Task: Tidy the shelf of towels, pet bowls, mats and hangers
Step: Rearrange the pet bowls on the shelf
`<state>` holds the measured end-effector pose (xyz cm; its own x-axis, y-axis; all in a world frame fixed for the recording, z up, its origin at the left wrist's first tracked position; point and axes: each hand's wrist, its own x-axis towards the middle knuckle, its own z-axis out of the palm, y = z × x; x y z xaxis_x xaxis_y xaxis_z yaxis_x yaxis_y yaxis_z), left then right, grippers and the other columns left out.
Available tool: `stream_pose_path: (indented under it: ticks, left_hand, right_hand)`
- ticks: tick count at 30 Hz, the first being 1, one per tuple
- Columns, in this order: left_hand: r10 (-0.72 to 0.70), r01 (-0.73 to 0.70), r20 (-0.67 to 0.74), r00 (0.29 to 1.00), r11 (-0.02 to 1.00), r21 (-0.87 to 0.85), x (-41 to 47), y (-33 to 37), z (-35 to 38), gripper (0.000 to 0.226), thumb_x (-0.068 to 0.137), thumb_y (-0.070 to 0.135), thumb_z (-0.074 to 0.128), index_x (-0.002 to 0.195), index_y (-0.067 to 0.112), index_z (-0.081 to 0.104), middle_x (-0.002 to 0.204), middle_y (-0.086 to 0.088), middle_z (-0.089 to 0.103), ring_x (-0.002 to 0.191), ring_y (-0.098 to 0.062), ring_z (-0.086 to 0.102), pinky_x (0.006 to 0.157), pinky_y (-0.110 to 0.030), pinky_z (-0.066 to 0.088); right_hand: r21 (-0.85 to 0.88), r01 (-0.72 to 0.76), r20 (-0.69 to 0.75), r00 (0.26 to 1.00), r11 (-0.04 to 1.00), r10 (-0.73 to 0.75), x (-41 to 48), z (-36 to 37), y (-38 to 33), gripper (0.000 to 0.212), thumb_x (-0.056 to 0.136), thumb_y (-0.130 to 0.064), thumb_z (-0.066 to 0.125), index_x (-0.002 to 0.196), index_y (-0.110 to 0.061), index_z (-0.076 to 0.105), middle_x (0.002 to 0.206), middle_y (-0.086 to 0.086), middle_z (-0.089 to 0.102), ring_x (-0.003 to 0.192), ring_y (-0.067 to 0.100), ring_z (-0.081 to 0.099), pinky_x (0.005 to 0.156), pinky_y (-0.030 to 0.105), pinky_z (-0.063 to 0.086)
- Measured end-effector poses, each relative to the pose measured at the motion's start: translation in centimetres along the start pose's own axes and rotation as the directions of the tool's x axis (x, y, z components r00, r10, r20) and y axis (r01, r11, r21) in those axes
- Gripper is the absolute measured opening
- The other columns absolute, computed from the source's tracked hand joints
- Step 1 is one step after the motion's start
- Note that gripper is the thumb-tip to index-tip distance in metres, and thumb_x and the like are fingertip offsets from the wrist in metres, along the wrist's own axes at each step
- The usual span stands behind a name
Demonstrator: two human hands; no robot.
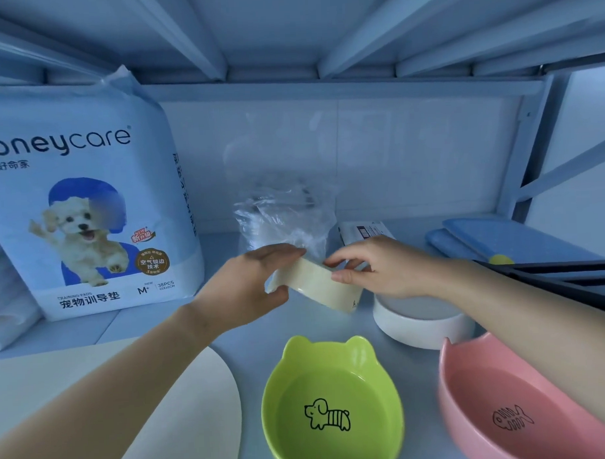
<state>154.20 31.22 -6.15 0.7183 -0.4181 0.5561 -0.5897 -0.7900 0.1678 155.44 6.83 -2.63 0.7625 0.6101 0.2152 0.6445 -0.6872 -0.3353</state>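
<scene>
Two hands on one bowl. The cream bowl (313, 284) is up off the shelf (250, 334) and tipped on its side, just above centre in my feed. The left hand (248, 282) pinches its left rim, thumb beneath and fingers (281, 252) over the top. The right hand (378, 269) pinches the right rim the same way, so both hands are closed on the bowl. My read: a hold on both sides lets it be turned and steered, likely toward a stack.

The white bowl (421, 324) sits at 4 o'clock from it, directly under the right wrist. It is close enough that I judge it the probable nest. The green bowl (334, 400) is at 6 and the pink bowl (516, 404) at 5, both upright near the front and apart from each other.

Further out:
- A crinkled plastic bag (283, 219) at 12, behind the hands.
- A small box (366, 232) at 1.
- Blue mats (510, 242) stacked at 3, with dark hangers (570, 275) lying in front of them.
- The pad pack (87, 202) standing at 9.
- A cream mat (184, 422) flat at 7, beneath the left forearm.

Risk, as I judge it: a smooth rim held by pinch only.
</scene>
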Motion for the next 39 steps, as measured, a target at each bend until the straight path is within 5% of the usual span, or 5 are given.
stream_pose_path:
  ticks: [6, 11, 17, 23, 39]
  left_hand:
    - [0.08, -0.081, -0.068, 0.994, 0.997, -0.002, 2.0, 0.7, -2.6, 0.04, 0.085, 0.01, 0.06, 0.119, 0.032, 0.062, 0.117, 0.015, 0.064, 0.099, 0.0, 0.055, 0.076, -0.022, 0.046]
    - [0.055, -0.052, -0.03, 0.998, 0.996, 0.076, 2.7, 0.5, -2.8, 0.023, 0.093, 0.019, 0.055, 0.109, 0.029, 0.068, 0.109, 0.013, 0.068, 0.097, -0.011, 0.061, 0.075, -0.022, 0.041]
    - [0.029, -0.03, -0.048, 0.998, 0.999, -0.019, 3.0, 0.6, -2.4, 0.021, 0.092, 0.017, 0.057, 0.106, 0.023, 0.071, 0.103, 0.01, 0.071, 0.093, -0.009, 0.064, 0.078, -0.02, 0.044]
    - [0.075, -0.088, -0.083, 0.994, 0.983, -0.164, 2.9, 0.8, -2.0, 0.022, 0.088, 0.008, 0.062, 0.105, 0.019, 0.07, 0.102, 0.013, 0.068, 0.091, -0.004, 0.063, 0.083, -0.015, 0.044]
    - [0.085, -0.043, 0.219, 0.972, 0.98, -0.192, -2.4, -1.1, -0.2, 0.019, 0.088, 0.033, 0.062, 0.104, 0.027, 0.069, 0.104, 0.016, 0.066, 0.095, 0.004, 0.057, 0.086, -0.011, 0.041]
  right_hand:
    - [-0.025, 0.091, -0.066, 0.993, 0.996, -0.093, -0.8, -1.0, -0.3, 0.049, 0.082, -0.04, 0.067, 0.127, -0.045, 0.048, 0.093, -0.044, 0.047, 0.093, -0.002, 0.056, 0.085, 0.024, 0.049]
    - [-0.107, 0.131, -0.061, 0.989, 0.986, -0.138, -1.7, -0.7, -0.5, 0.072, 0.081, -0.038, 0.069, 0.124, -0.07, 0.019, 0.128, -0.027, 0.041, 0.11, -0.011, 0.042, 0.096, 0.016, 0.04]
    - [-0.403, 0.241, -0.058, 0.956, 0.883, -0.287, -2.1, -0.5, -1.8, 0.055, 0.088, -0.031, 0.061, 0.132, -0.055, 0.037, 0.151, -0.02, 0.017, 0.12, -0.003, 0.026, 0.092, 0.019, 0.033]
    - [-0.564, 0.309, -0.071, 0.906, 0.766, -0.418, -1.2, -1.0, -3.0, 0.034, 0.074, -0.032, 0.075, 0.106, -0.028, 0.065, 0.133, 0.003, 0.05, 0.117, 0.017, 0.043, 0.074, 0.033, 0.049]
    - [-0.34, 0.094, 0.077, 0.994, 0.936, -0.072, -1.1, 1.0, 0.9, 0.018, 0.079, -0.039, 0.067, 0.09, -0.027, 0.06, 0.096, -0.011, 0.057, 0.09, 0.012, 0.052, 0.077, 0.032, 0.043]
